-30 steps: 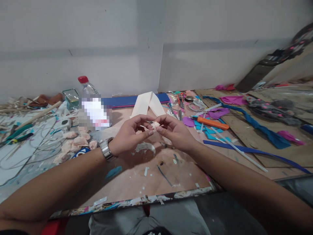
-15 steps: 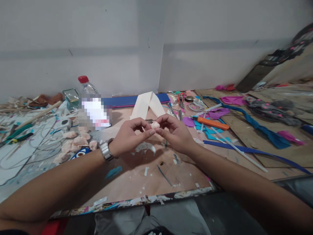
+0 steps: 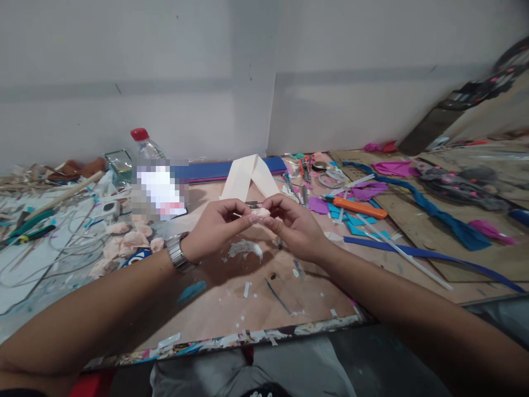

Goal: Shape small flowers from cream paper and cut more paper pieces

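Observation:
Between the fingertips of both hands is a small crumpled pale pink piece (image 3: 260,214), over the middle of the table. My left hand (image 3: 217,227), with a metal watch (image 3: 177,252) on its wrist, pinches the piece's left end. On its right side, my right hand (image 3: 295,226) grips it between thumb and fingers. Behind the hands a folded cream paper strip (image 3: 242,172) lies in an upside-down V. Several similar pale pink crumpled pieces (image 3: 131,241) rest left of the watch.
A lit phone (image 3: 163,190) and a red-capped bottle (image 3: 149,146) stand at the back left. Green-handled pliers (image 3: 35,226) lie far left. On the right are an orange cutter (image 3: 359,207), a blue strip (image 3: 430,254) and a brown board (image 3: 417,220) with coloured paper.
The left hand has shifted slightly left, away from the right hand. The pink piece between them now looks longer and flatter.

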A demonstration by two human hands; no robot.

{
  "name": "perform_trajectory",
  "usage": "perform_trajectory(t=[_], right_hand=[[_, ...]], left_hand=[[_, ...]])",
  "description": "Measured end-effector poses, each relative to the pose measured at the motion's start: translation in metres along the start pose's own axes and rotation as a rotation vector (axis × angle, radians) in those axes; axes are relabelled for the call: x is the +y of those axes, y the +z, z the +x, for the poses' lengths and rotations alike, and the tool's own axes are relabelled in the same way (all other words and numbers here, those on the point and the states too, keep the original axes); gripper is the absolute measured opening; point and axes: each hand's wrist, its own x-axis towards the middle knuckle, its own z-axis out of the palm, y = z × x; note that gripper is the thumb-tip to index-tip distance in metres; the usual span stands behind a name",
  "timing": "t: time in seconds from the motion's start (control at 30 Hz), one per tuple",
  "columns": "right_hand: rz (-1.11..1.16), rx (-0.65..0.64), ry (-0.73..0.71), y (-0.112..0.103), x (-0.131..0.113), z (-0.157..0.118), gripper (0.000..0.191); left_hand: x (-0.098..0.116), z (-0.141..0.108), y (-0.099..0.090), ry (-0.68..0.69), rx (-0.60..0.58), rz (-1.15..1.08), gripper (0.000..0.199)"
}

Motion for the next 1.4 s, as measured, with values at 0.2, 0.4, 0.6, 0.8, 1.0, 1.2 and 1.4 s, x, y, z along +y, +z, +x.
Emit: perform_trajectory(t=[0.2,0.4,0.6,0.8,1.0,1.2,1.4], right_hand=[[0.094,0.001,0.057,-0.002,-0.001,0.0,0.036],[0.112,0.015,0.061,-0.002,0.0,0.002,0.037],[0.11,0.018,0.076,-0.003,0.0,0.002,0.036],[0.156,0.024,0.102,-0.003,0.0,0.002,0.037],[0.163,0.004,0.135,-0.003,-0.002,0.002,0.04],[0.199,0.006,0.189,-0.004,0.0,0.003,0.043],[-0.095,-0.035,0.012,-0.009,-0.003,0.005,0.033]], left_hand=[[-0.008,0.004,-0.002,-0.074,-0.011,-0.158,0.026],[-0.01,0.004,-0.002,-0.175,-0.099,-0.226,0.033],[-0.013,0.004,-0.005,-0.076,-0.097,-0.023,0.031],[-0.007,0.004,-0.003,-0.062,-0.082,-0.066,0.027],[-0.004,0.001,0.0,-0.072,-0.097,-0.007,0.029],[-0.006,0.001,-0.001,-0.057,-0.085,0.06,0.026],[-0.009,0.0,-0.001,0.152,-0.016,0.064,0.024]])
